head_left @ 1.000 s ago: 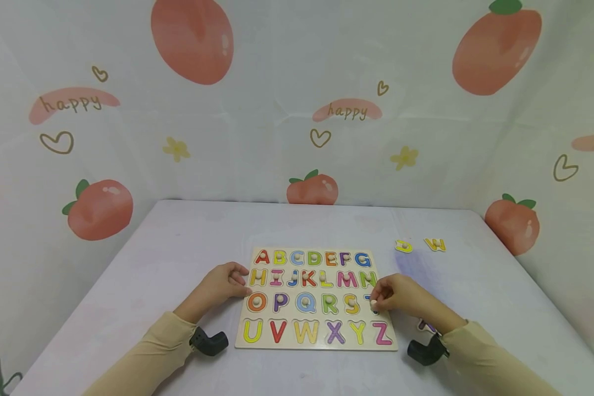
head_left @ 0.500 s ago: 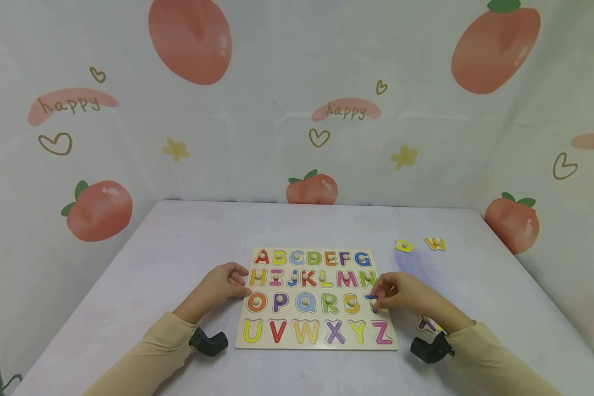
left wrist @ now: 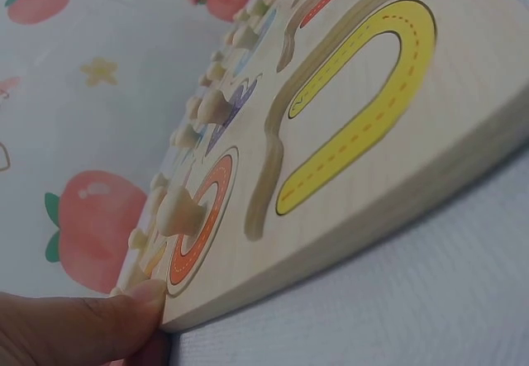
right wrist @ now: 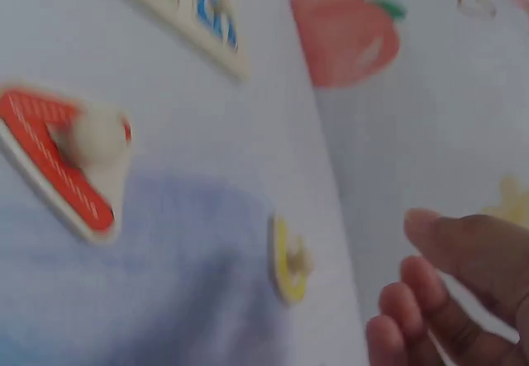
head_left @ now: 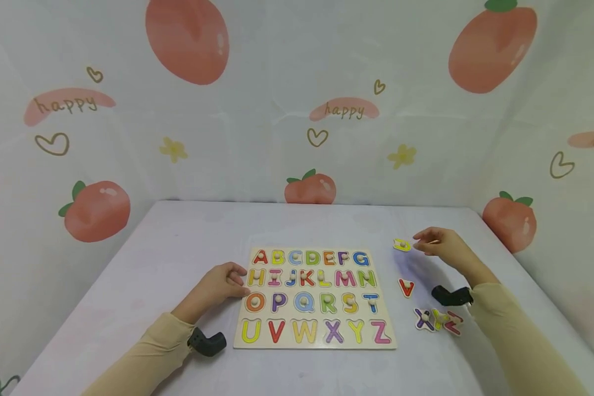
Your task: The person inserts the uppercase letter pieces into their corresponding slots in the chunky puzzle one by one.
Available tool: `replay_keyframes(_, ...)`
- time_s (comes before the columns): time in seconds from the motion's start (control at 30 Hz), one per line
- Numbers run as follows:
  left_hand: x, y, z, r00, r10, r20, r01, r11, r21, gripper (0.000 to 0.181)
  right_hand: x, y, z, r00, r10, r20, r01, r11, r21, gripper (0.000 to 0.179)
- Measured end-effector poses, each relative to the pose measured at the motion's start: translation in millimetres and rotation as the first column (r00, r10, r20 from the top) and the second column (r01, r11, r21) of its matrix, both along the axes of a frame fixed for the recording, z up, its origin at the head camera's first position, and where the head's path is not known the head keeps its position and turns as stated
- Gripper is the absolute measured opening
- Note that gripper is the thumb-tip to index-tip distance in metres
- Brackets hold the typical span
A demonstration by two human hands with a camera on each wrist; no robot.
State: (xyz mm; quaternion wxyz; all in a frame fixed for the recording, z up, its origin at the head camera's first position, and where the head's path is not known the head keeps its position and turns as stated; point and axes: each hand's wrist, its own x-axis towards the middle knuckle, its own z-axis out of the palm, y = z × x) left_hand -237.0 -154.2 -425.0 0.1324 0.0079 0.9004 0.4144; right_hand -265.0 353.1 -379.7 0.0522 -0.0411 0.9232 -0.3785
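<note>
A wooden alphabet puzzle board (head_left: 322, 313) lies flat, with knobbed letters in its upper three rows and bare recesses along the bottom row. My left hand (head_left: 226, 281) holds the board's left edge; in the left wrist view the thumb (left wrist: 132, 308) presses beside the orange O (left wrist: 202, 225). Over the back right of the table, my right hand (head_left: 443, 247) hovers with loosely bent fingers, nothing visible between them. Just left of its fingertips lies a yellow U piece (head_left: 402, 245). The blue T (head_left: 371, 303) sits in its recess.
Right of the board lie a red V piece (head_left: 406, 287), a purple X piece (head_left: 424, 319), a yellow Y piece (head_left: 439, 318) and a red Z piece (head_left: 453, 323). The yellow W piece from earlier is hidden, apparently behind the right hand. A printed cloth backdrop (head_left: 257, 132) rises behind the table.
My right hand has let go of the T piece in the board and moved back and right, uncovering the V, X, Y and Z pieces. The left hand has stayed put.
</note>
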Motion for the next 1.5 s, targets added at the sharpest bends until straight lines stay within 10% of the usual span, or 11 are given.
replay_keyframes(0.37, -0.7, 3.7, -0.5, 1.0, -0.005, -0.007, 0.005, 1.0, 0.011, 0.048, -47.5, 7.9, -27.3, 0.991, -0.004, 0.135, -0.004, 0.998, 0.061, 0.039)
replay_keyframes(0.8, 2.8, 6.8, 2.1, 1.0, -0.009, 0.001, 0.009, 1.0, 0.007, 0.047, -48.3, -1.1, -28.2, 0.989, -0.006, 0.148, -0.015, 0.99, 0.143, 0.025)
replay_keyframes(1.07, 3.9, 3.7, 7.0, 1.0, -0.019, -0.005, 0.019, 1.0, -0.02, 0.05, -32.9, -66.2, 2.2, 0.998, 0.059, 0.027, -0.061, 0.993, 0.102, 0.023)
replay_keyframes(1.5, 3.8, 1.7, 6.4, 1.0, -0.011, -0.01, 0.011, 1.0, -0.012, 0.05, 32.1, -205.1, 21.9, 0.955, 0.296, -0.03, -0.297, 0.953, -0.052, 0.012)
